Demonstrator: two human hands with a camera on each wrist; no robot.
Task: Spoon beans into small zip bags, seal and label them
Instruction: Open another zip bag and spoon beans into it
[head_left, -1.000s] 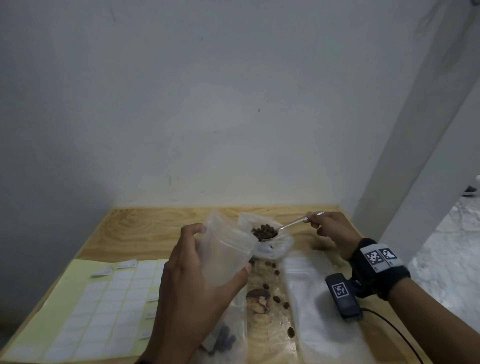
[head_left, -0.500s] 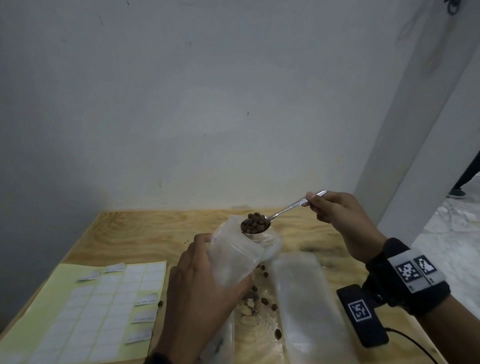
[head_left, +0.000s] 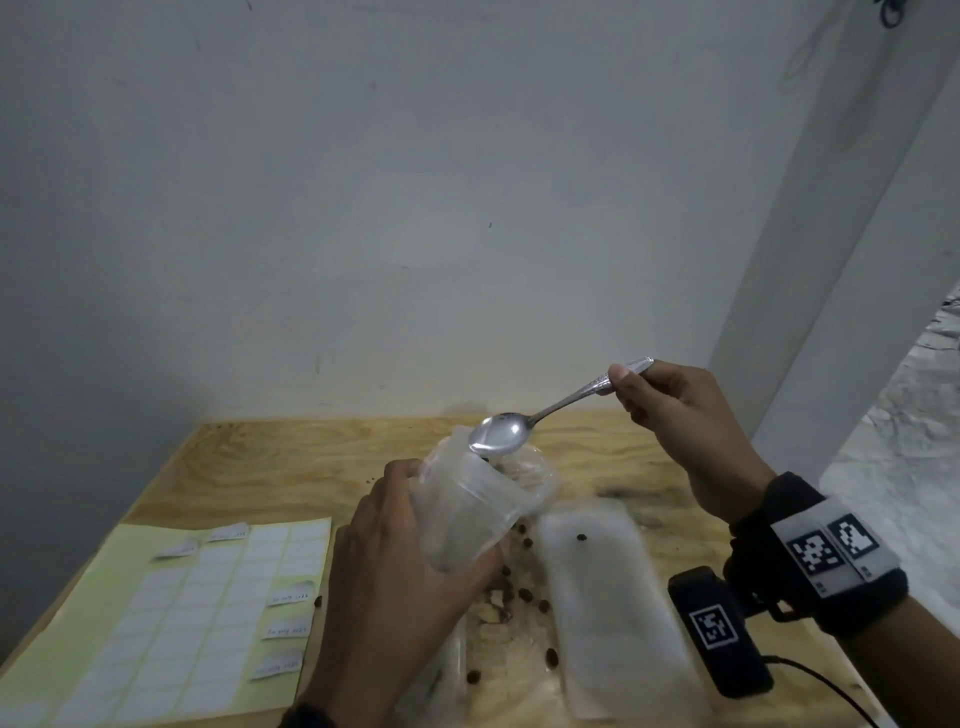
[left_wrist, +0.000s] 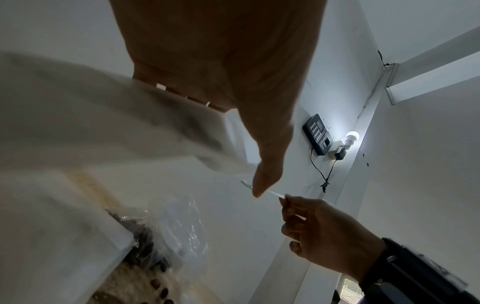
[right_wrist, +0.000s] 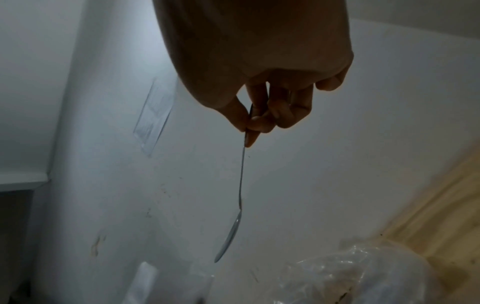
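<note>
plain white wall backs a plywood table (head_left: 249, 457). label sheet (head_left: 171, 618) lies left of the left hand (head_left: 395, 582), which grips the small zip bag (head_left: 467, 509) upright, mouth open. spoon (head_left: 501, 430), tipped and empty, hovers at that mouth, pinched by the right hand (head_left: 685, 431). loose beans (head_left: 524, 597) lie below. filling looks underway; next, another scoop or sealing.
</note>
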